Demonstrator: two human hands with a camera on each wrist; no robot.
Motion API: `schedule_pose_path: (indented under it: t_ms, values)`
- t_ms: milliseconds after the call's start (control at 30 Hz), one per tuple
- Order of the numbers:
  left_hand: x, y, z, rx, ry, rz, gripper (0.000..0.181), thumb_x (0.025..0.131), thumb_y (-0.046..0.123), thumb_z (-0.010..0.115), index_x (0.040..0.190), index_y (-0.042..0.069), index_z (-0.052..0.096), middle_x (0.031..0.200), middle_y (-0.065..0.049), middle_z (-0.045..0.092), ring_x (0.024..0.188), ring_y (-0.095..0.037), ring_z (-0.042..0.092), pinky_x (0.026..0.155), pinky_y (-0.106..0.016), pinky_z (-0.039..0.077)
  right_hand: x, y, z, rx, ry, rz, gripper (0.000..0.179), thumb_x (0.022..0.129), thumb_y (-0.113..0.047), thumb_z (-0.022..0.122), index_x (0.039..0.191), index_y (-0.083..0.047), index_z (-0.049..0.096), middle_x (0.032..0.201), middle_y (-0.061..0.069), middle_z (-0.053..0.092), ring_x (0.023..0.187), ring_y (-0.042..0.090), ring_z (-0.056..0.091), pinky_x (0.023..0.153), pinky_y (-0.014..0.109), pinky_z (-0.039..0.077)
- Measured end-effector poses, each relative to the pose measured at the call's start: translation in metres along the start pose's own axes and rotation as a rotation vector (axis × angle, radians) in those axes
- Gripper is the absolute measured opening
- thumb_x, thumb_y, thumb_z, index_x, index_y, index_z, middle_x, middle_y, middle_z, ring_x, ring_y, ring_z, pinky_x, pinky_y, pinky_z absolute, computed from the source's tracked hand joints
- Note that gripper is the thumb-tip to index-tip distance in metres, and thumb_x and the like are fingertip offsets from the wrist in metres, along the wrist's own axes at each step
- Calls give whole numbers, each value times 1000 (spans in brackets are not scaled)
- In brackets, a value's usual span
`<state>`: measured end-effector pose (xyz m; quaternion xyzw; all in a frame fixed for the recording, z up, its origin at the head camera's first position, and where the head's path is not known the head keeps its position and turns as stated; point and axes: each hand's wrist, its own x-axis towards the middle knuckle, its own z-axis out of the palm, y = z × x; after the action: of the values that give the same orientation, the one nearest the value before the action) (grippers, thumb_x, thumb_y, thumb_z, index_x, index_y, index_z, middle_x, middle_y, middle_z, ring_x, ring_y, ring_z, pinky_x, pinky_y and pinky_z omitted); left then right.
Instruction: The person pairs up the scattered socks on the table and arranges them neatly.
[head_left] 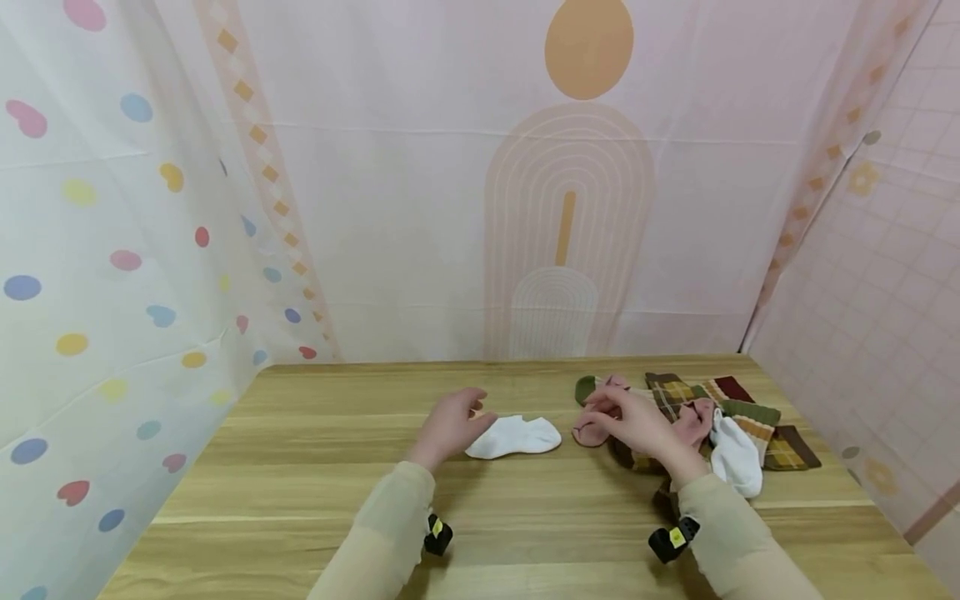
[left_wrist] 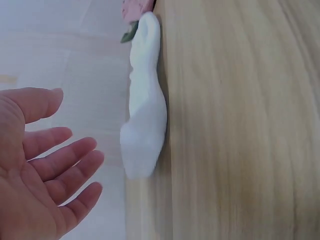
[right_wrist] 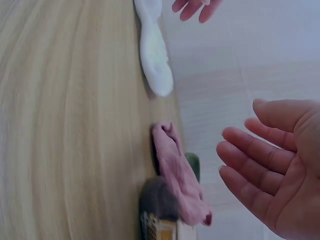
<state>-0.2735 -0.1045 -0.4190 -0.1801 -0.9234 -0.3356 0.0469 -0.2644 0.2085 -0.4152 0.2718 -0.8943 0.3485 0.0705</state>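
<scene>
locate the flat white sock (head_left: 513, 439) on the wooden table (head_left: 525, 525), between left hand (head_left: 452, 427) and right hand (head_left: 633, 423), apart from the sock pile (head_left: 697, 419). note slightly bent, relaxed fingers on both hands, with nothing gripped. expect light, soft, limp fabric, probably neither slippery nor fragile; pinch at opposite ends to limit sagging and folding.

A wooden table (head_left: 525, 525) with a pale, streaked grain carried the socks. Near the middle of its width, a white ankle sock (head_left: 513, 439) lay flat and sideways, by itself. To its right, a pink sock (head_left: 590, 434) lay at the near-left side of a loose heap of socks (head_left: 697, 417), where a brown-and-yellow plaid sock (head_left: 793, 450) and a second white sock (head_left: 737, 460) showed among overlapping others.
</scene>
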Motion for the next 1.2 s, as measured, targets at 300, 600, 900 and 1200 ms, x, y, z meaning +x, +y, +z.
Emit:
schedule_pose_path:
  t_ms: [300, 600, 900, 1200]
  values:
    - [-7, 18, 6, 188, 90, 160, 46, 90, 24, 71, 126, -3, 62, 120, -18, 66, 113, -35, 62, 96, -48, 48, -12, 0, -16, 28, 15, 25, 28, 98, -12, 64, 125, -5, 63, 108, 7, 69, 98, 24, 65, 83, 40, 54]
    - [-17, 34, 13, 395, 235, 317, 54, 85, 33, 77, 127, 3, 61, 119, -16, 66, 110, -37, 61, 90, -54, 47, -19, -6, -27, -90, 66, -51, 32, 93, -13, 70, 123, -3, 65, 118, 11, 67, 109, 34, 62, 91, 56, 48]
    - [-25, 51, 21, 506, 233, 364, 59, 85, 39, 76, 132, 7, 59, 125, -10, 64, 114, -30, 59, 95, -50, 44, -23, -7, -29, -193, 130, -206, 34, 86, -7, 76, 119, -4, 68, 118, 13, 68, 106, 31, 63, 87, 52, 51]
    - [-31, 58, 34, 518, 270, 467, 58, 80, 37, 81, 128, 11, 61, 121, -6, 64, 109, -28, 60, 95, -46, 43, -38, -3, -34, -262, 142, -206, 35, 86, -11, 76, 120, -7, 67, 116, 9, 68, 92, 25, 62, 78, 45, 51]
